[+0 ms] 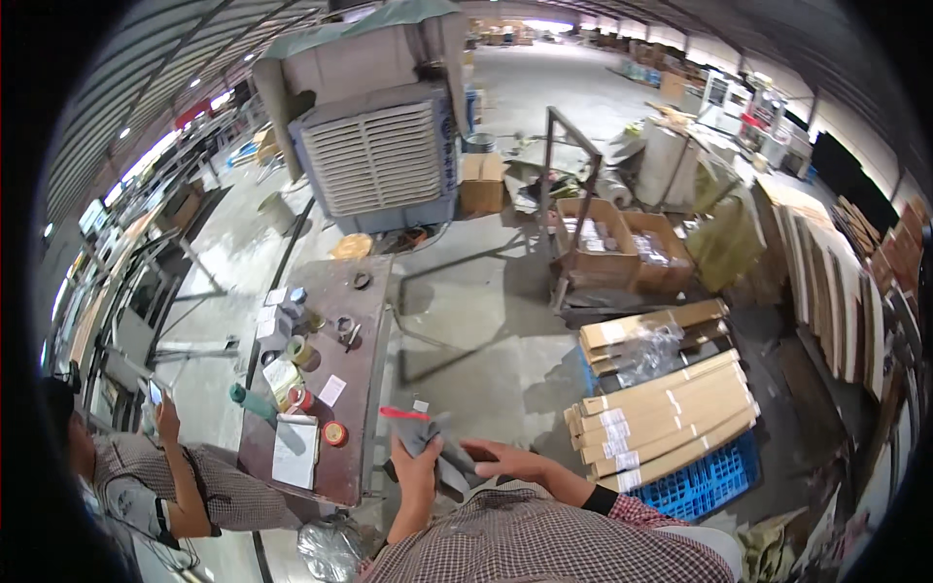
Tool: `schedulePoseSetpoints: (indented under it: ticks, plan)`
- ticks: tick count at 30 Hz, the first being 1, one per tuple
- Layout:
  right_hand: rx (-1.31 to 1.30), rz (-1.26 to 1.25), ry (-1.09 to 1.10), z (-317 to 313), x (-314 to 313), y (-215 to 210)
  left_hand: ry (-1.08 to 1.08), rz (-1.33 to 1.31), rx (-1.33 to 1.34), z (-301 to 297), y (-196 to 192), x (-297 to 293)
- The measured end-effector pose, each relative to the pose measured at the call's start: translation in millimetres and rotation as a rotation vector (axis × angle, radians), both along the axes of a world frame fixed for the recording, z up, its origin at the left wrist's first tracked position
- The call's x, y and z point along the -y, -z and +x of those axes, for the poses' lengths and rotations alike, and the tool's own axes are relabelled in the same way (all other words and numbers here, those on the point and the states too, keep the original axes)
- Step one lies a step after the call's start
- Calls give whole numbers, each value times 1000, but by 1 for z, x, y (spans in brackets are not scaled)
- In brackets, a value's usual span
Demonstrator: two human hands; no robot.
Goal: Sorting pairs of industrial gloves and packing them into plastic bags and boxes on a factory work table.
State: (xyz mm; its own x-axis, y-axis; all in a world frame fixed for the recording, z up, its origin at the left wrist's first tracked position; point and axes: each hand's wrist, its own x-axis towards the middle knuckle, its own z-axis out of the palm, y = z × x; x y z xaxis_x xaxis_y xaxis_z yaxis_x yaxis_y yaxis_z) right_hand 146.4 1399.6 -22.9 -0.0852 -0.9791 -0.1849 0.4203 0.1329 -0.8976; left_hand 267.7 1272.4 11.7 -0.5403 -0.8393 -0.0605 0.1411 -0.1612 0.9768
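Note:
In front of my body, my left hand is closed around a grey work glove with a red cuff edge. The cuff sticks up above my fingers. More grey fabric hangs between my two hands. My right hand is just to the right, its fingers stretched out toward that fabric. Whether its fingertips touch the fabric I cannot tell.
A dark table with a notebook, green bottle and tape rolls stands left. Another person holds a phone beside it. Flat cartons lie on a blue pallet at right. A big air cooler stands ahead.

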Motion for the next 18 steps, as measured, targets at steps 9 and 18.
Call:
schedulePoseSetpoints:
  ticks: [9,18]
  plan:
    - [-19,25,358,-207,81,-52,330,319,-416,-225,-45,99]
    - [198,41,355,-347,176,-40,293,590,-460,-359,-42,178]
